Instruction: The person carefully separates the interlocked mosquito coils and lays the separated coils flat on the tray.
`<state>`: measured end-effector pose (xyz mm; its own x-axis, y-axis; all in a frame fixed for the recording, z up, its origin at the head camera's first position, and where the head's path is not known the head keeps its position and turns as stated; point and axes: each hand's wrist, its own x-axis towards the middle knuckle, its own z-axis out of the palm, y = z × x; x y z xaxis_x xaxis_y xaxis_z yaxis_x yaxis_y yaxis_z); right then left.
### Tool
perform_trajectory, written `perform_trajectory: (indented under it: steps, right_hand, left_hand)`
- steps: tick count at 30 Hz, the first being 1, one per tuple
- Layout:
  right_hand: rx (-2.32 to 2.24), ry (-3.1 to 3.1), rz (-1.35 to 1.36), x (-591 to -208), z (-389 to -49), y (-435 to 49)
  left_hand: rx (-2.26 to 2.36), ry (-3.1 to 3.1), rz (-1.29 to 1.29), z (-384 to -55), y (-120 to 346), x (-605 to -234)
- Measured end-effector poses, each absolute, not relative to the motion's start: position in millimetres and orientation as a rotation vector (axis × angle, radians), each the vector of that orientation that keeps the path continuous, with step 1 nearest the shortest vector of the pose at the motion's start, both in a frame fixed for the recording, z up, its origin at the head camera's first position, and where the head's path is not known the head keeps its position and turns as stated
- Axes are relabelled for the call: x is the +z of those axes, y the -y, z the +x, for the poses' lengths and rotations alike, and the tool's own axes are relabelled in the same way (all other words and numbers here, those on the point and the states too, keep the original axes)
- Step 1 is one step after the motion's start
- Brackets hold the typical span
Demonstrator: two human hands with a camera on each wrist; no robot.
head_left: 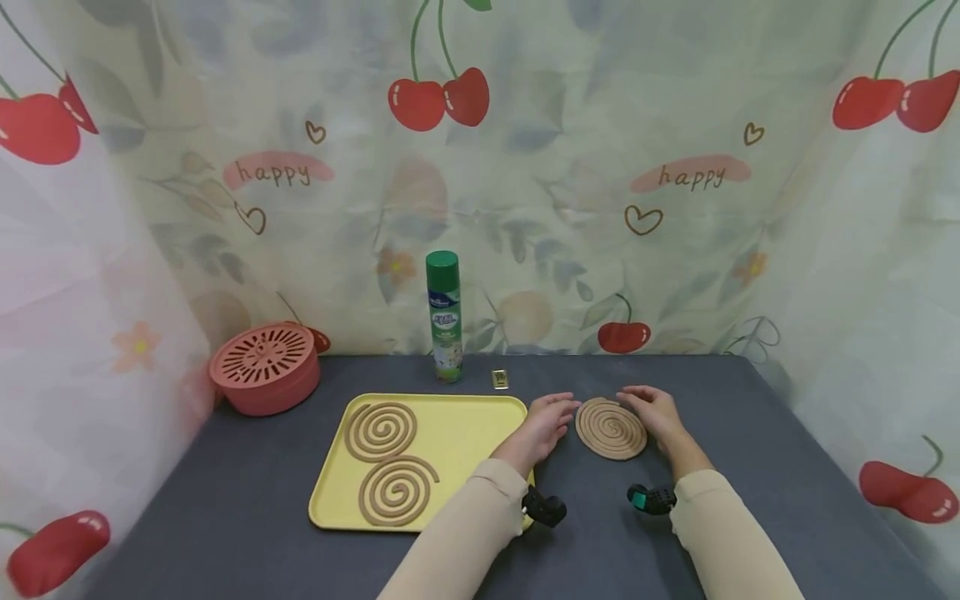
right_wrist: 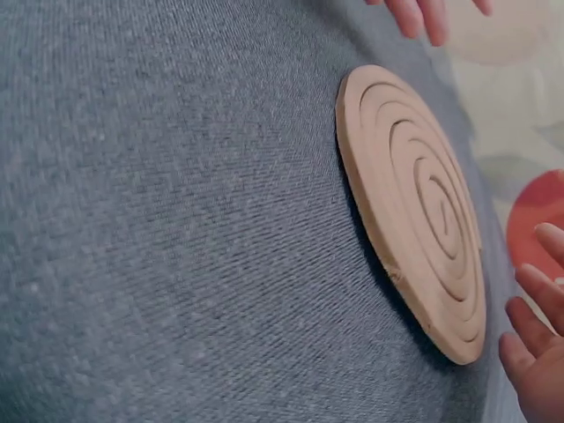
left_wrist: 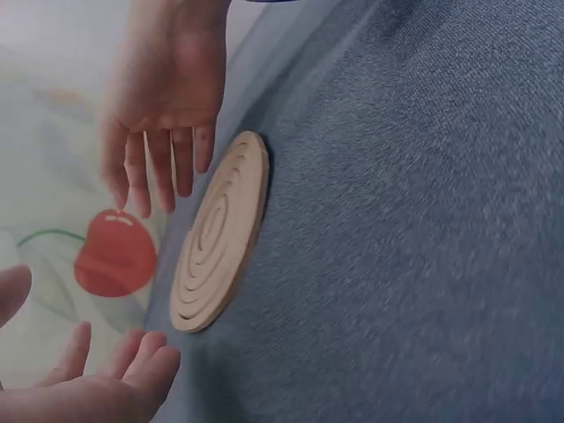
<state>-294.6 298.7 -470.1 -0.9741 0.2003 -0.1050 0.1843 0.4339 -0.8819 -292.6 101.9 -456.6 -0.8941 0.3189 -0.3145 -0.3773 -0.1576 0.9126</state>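
A tan mosquito coil (head_left: 611,429), its spiral turns packed close together, lies flat on the dark cloth to the right of the tray. My left hand (head_left: 549,423) hovers at its left side with fingers loosely extended and nothing in them. On the far right side my right hand (head_left: 654,412) reaches over the edge of the coil, fingertips right by its rim. In the left wrist view, both the left hand (left_wrist: 97,383) and the right hand (left_wrist: 172,97) flank the coil (left_wrist: 220,233) with relaxed fingers. From the right wrist, the coil (right_wrist: 414,211) shows nested grooves.
Left of the hands, a yellow tray (head_left: 468,433) carries two loosely wound coils (head_left: 381,432). Behind it stand a green spray can (head_left: 446,321) and a small gold-coloured packet (head_left: 500,379). A pink slotted round box (head_left: 266,371) sits at the back left, near the printed curtain (head_left: 510,250).
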Motion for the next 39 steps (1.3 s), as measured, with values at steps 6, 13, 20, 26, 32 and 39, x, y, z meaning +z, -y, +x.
perform_trajectory:
  steps: [6,13,20,26,32,39]
  right_hand:
    - [1.680,2.606,-0.359,-479,-293,-299]
    - [1.765,2.535,-0.392,-485,-292,-296]
    - [1.811,2.473,-0.428,-489,-292,-291]
    - [1.833,2.419,-0.462,-491,-292,-288]
    - [1.847,2.391,-0.469,-494,-291,-286]
    - [1.854,2.377,-0.460,-494,-288,-287]
  left_hand:
    - [2.050,-1.736,-0.088,-288,-108,-462]
    - [2.059,-1.776,-0.113,-299,-112,-480]
    - [2.074,-1.905,-0.011,-306,-124,-502]
    - [2.104,-1.948,-0.139,-279,-125,-470]
    - [2.151,-1.888,-0.213,-279,-126,-472]
    - [2.105,-1.916,-0.176,-282,-126,-475]
